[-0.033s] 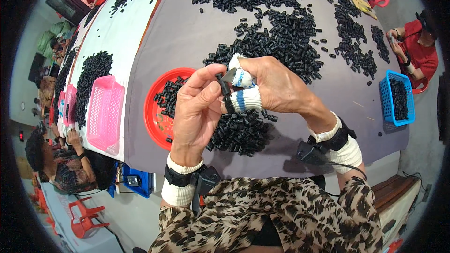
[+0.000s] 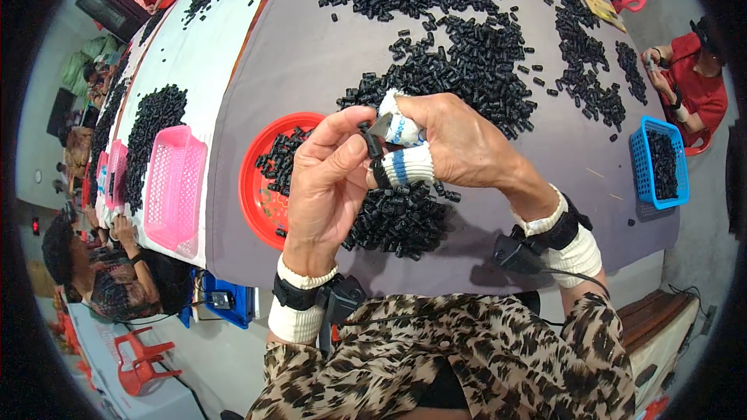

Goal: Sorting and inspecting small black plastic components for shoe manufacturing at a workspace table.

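Around us runs a busy sorting hall, and our grey worktop (image 2: 311, 62) bends away under the fisheye view. Nearest to us, above the worktop's near edge, our left hand (image 2: 327, 187) and right hand (image 2: 459, 144) meet. The left hand pinches a small black piece (image 2: 372, 140) between thumb and forefinger, a narrow grip closed on it. The right hand, its fingers wrapped in white cloth with a blue stripe (image 2: 405, 163), is also closed; it seems to hold the other end of the same piece or a second one, but the wrapping hides which, so we cannot tell.

Just under the hands lies a heap of black pieces (image 2: 397, 222), touching the right rim of a red round tray (image 2: 261, 187) that carries a few more. To do this step well, we judge that the piece should stay clamped at the fingertips, with both hands braced low over the heap, so a slip drops it there and not off the near edge.

Further left, across a seam, a pink basket (image 2: 175, 187) lies on a white cloth (image 2: 210, 39) beside another dark heap. At the right edge sits a blue basket (image 2: 660, 163) filled with black pieces. Beyond our hands, a wide scatter of black pieces (image 2: 467, 39) spreads toward the far edge. Other people sit at the left, the far left corner and the right edge, one in a red top (image 2: 700, 85).
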`<state>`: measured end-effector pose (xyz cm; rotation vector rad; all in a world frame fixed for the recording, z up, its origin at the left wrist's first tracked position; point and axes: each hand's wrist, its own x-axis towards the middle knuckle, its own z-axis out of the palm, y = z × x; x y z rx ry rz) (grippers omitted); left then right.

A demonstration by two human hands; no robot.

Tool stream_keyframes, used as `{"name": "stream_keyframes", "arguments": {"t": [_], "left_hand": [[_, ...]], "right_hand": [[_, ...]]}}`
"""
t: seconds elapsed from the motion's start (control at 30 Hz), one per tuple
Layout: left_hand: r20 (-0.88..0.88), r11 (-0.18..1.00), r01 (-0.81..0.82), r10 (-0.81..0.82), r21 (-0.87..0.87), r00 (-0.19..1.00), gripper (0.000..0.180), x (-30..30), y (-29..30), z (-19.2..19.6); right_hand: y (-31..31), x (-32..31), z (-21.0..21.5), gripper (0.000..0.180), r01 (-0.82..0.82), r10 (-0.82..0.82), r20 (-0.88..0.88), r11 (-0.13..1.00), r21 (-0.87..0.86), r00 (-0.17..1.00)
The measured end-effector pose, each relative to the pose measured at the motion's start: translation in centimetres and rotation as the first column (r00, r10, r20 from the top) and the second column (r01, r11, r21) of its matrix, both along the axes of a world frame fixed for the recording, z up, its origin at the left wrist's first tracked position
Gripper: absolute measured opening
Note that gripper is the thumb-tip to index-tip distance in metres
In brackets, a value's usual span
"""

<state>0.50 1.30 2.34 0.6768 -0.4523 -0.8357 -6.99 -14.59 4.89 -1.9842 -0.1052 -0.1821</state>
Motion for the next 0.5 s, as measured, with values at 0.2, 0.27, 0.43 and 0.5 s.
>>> {"name": "stream_keyframes", "arguments": {"t": [0.2,0.27,0.43,0.5], "left_hand": [[-0.018,1.0,-0.012,0.012,0.008,1.0,0.028,-0.06,0.01,-0.04],[-0.026,1.0,-0.021,0.022,0.02,0.999,0.028,-0.01,0.05,-0.12],[-0.053,0.998,0.043,-0.045,-0.043,0.998,0.028,-0.09,0.07,0.13],[-0.041,1.0,0.009,-0.009,-0.008,0.999,0.028,-0.28,0.01,0.1]], "right_hand": [[-0.01,0.14,-0.04,0.034,-0.011,0.011,-0.007,0.999,-0.048,1.0],[0.01,0.12,0.07,0.034,-0.011,0.01,-0.018,0.998,-0.062,1.0],[-0.07,0.05,0.21,0.036,-0.018,0.02,0.015,0.991,-0.129,1.0],[-0.08,0.04,0.08,0.035,-0.032,0.036,0.032,0.991,-0.129,0.999]]}}
